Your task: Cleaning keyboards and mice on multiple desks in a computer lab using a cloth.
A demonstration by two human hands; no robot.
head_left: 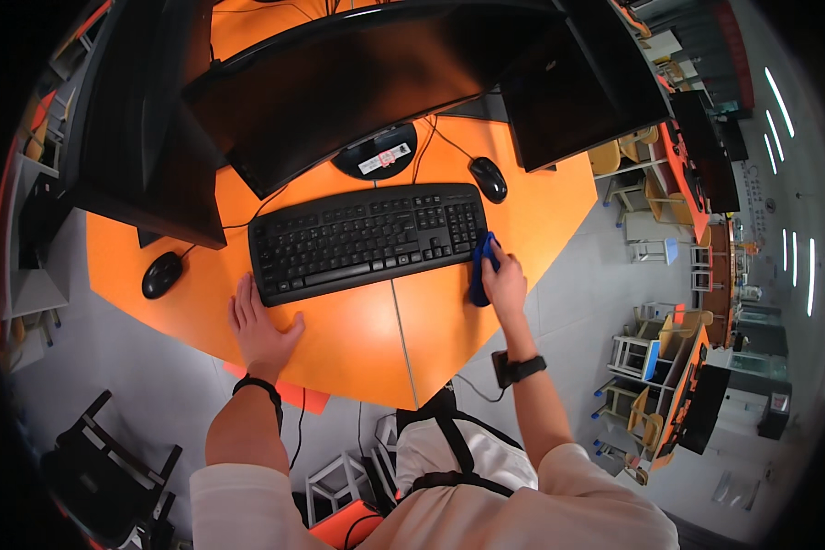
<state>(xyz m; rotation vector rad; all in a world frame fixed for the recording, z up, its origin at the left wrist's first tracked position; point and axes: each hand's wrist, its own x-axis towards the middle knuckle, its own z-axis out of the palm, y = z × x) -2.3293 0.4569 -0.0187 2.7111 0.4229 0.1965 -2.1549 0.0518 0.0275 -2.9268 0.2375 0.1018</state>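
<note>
A black computer keyboard [371, 240] lies slightly tilted on the orange desktop [344, 337]. My right hand [505, 278] grips a blue cloth [481, 275] at the keyboard's right end, the cloth touching or very close to its lower right corner. Flat on the desktop, fingers spread, my left hand [261, 330] has its fingertips at the keyboard's lower left corner and holds nothing. One black mouse [488, 180] is beyond the keyboard's right end; another black mouse [162, 275] rests to the left, above my left hand.
A dark monitor [357, 89] on a round black base [378, 155] stands behind the keyboard. More monitors flank it at the left [144, 137] and right [577, 89]. Cables run across the desktop. A black chair [103, 474] is at lower left; stools [636, 357] and other desks stand farther right.
</note>
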